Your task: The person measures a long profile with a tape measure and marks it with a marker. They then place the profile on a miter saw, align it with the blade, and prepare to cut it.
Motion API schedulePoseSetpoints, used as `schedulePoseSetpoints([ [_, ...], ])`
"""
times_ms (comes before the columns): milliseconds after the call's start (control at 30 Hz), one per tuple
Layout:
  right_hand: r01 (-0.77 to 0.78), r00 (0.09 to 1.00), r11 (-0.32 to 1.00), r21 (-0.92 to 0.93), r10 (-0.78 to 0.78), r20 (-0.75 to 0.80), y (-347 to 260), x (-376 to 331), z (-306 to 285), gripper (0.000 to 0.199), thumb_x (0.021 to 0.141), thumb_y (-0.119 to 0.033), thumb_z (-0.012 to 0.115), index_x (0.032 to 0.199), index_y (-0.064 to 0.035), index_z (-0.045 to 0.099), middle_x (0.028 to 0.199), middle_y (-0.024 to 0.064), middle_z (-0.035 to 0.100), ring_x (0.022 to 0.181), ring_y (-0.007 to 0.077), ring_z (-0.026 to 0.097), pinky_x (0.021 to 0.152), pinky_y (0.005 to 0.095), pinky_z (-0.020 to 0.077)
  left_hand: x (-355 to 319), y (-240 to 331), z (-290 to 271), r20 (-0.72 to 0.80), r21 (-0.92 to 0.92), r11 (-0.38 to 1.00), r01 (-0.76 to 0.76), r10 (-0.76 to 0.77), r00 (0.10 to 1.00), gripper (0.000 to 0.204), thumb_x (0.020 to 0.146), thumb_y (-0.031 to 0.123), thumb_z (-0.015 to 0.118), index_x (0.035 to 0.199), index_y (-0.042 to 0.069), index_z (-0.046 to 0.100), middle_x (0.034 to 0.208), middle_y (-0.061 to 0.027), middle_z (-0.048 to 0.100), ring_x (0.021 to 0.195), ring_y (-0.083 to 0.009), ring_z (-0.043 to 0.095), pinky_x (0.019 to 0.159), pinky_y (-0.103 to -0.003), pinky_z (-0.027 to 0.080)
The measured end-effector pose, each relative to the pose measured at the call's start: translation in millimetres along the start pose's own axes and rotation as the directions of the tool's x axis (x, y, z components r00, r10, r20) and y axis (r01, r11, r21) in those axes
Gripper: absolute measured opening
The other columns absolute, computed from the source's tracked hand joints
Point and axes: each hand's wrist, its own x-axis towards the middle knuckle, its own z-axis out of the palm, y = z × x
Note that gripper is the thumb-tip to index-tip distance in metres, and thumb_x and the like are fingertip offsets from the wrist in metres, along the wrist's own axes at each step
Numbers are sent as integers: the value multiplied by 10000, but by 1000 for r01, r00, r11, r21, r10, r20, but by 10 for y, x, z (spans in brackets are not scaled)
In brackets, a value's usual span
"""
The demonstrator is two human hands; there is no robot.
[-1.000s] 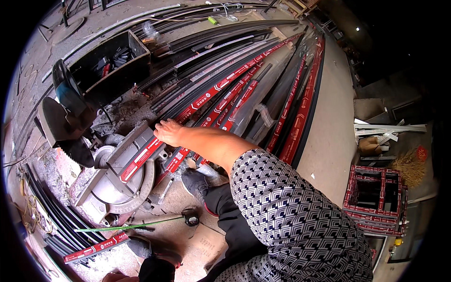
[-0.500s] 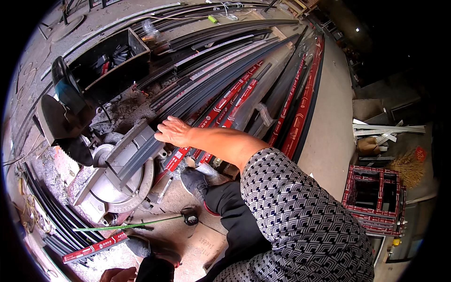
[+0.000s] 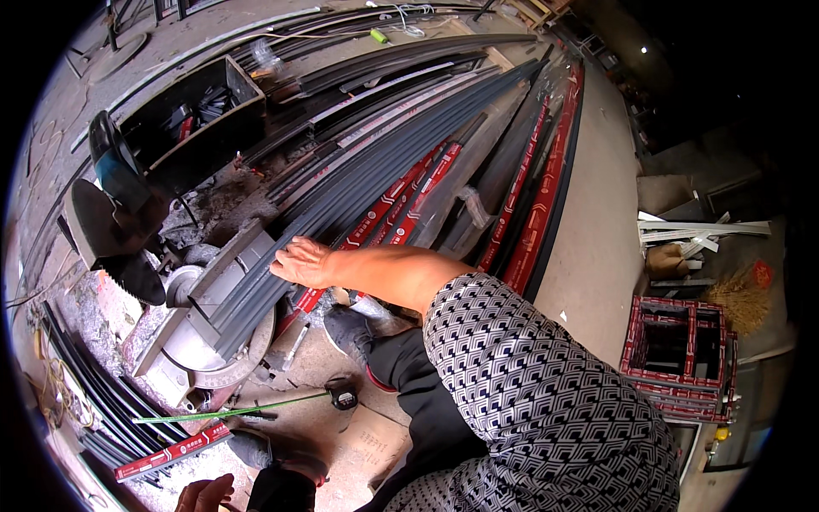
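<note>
Rolling wider side up since the earlier frame, the long grey bar [image 3: 256,299] is lying across the saw base [image 3: 185,347], probably feeling stiff and slippery, the right hand [image 3: 302,262] clamping fingers on its near edge, seemingly a sound hold, the left hand [image 3: 205,494] bending loosely

strong light whitens the metal shavings [image 3: 90,303] toward nine o'clock; two o'clock sinks into near-black, with one small bright spot [image 3: 644,50] at its edge. dark bars [image 3: 409,61] at twelve bow with fisheye distortion, a bluish fringe edges nine, and the middle looks sharp.
</note>
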Motion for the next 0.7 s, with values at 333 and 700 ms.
schedulePoseSetpoints([
  [333, 86, 995, 994, -68, -82, 54, -218, 270, -8, 355, 841, -251, 754, 1099, -60, 601, 1039, 137, 616, 1011, 303, 631, 902, 448, 481, 111, -158, -270, 92, 214, 952, -219, 203, 975, 458, 864, 362, 799, 1145, 14, 695, 1026, -206, 703, 877, -383, 687, 799, -456, 558],
  [700, 112, 989, 994, 1, -112, 99, -745, 569, 74, 519, 824, -398, 822, 1092, -31, 572, 1043, 142, 633, 1019, 311, 658, 920, 450, 512, 91, -363, -257, 138, 210, 958, -194, 167, 976, 539, 838, 339, 809, 1273, 55, 664, 1089, -146, 694, 959, -363, 685, 813, -442, 553],
])
